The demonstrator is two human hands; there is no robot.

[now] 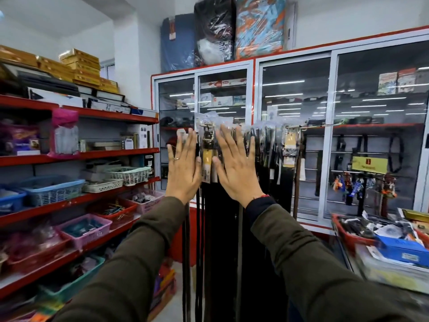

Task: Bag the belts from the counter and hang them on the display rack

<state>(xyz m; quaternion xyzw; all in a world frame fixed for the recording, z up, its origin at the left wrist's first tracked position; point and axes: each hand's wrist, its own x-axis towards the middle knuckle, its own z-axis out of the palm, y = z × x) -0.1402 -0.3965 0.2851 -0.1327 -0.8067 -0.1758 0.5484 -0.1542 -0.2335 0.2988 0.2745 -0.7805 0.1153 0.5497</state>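
Observation:
Several dark belts in clear plastic bags (267, 159) hang in a row from the display rack's horizontal rod (299, 127). One bagged belt with a brass buckle and a yellow tag (207, 156) hangs between my two hands. My left hand (184, 168) is raised flat, fingers spread, against the left end of the row. My right hand (234, 168) is raised the same way just right of that belt, palm toward the hanging belts. Neither hand grips anything. The long straps (222, 240) drop down between my forearms.
Red shelves (81, 156) with baskets and boxes line the left side. A glass-fronted cabinet (329, 135) stands behind the rack. A counter (394, 273) at the right holds a red basket (343, 231), a blue box and loose packets. Keychains (357, 184) hang at the right.

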